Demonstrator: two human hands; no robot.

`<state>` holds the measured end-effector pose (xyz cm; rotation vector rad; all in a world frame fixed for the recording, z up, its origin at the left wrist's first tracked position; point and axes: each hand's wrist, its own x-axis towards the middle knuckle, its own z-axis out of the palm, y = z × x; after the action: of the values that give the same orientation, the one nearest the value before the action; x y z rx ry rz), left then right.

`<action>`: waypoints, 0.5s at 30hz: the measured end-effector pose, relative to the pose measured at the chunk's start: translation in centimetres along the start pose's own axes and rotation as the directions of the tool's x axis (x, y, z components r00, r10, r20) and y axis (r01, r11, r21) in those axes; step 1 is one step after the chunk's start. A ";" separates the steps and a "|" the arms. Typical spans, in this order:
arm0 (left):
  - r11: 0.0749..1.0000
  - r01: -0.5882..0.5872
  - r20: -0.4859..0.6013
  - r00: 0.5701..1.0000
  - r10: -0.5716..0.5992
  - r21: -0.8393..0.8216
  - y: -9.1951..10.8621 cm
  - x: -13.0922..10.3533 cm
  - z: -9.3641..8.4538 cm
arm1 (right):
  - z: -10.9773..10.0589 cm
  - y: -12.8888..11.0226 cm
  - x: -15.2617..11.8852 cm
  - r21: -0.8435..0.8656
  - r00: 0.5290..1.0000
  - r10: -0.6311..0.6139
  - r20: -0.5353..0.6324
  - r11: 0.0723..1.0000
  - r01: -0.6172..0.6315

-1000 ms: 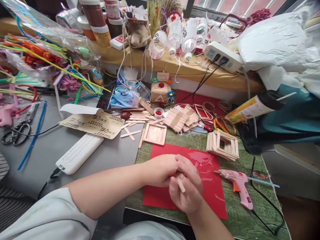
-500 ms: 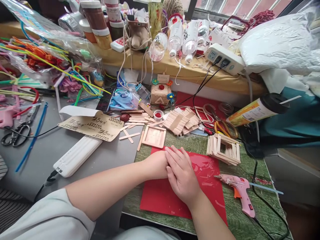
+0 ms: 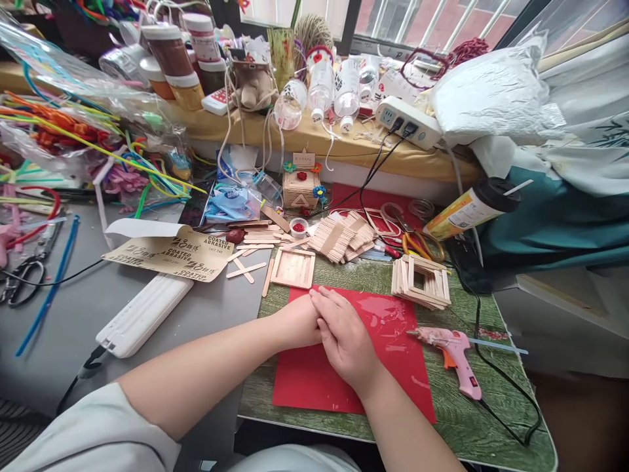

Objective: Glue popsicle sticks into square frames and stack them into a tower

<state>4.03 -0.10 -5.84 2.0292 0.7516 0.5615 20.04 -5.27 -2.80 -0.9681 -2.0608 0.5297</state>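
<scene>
My right hand [image 3: 344, 337] lies over my left hand [image 3: 301, 322], both above a red sheet [image 3: 398, 367] on the green table. The fingers of the right hand are pressed together across the left, whose fingers are hidden beneath. No object shows between them. Just beyond the hands sits a square wooden-stick tray [image 3: 293, 267]. To the right are a hollow stack of sticks [image 3: 400, 283] and a pink glue gun [image 3: 457, 351] with a clear glue stick in its back.
Bundled sticks [image 3: 334, 237], a decorated stick box [image 3: 301, 190], orange scissors [image 3: 417, 246] and a tilted cup [image 3: 472, 210] stand behind. Sandpaper [image 3: 171, 254] and a white power strip [image 3: 145, 314] lie left. The glue gun's cable [image 3: 511, 429] loops at right.
The camera view has shifted, so most of the scene sits further left in the picture. My hands stay clasped one over the other, and nothing on the table has visibly moved.
</scene>
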 end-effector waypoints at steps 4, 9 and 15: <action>0.998 0.016 -0.004 1.000 -0.016 0.064 1.5 -0.5 -0.6 | -0.2 -0.4 0.0 0.325 0.982 0.187 -0.039 0.931 -0.165; 0.972 0.047 -0.030 0.998 -0.055 -0.229 2.7 -0.6 -0.9 | 0.4 0.1 0.0 0.606 0.905 0.420 -0.064 0.737 -0.299; 0.772 0.245 0.116 0.969 -0.219 -0.587 2.5 0.2 -2.1 | 0.1 2.5 0.1 0.758 0.851 0.521 -0.068 0.581 -0.295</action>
<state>3.57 0.20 -2.59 1.3302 0.6790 0.5274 21.03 -3.64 -4.39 -0.9400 -1.1425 1.2699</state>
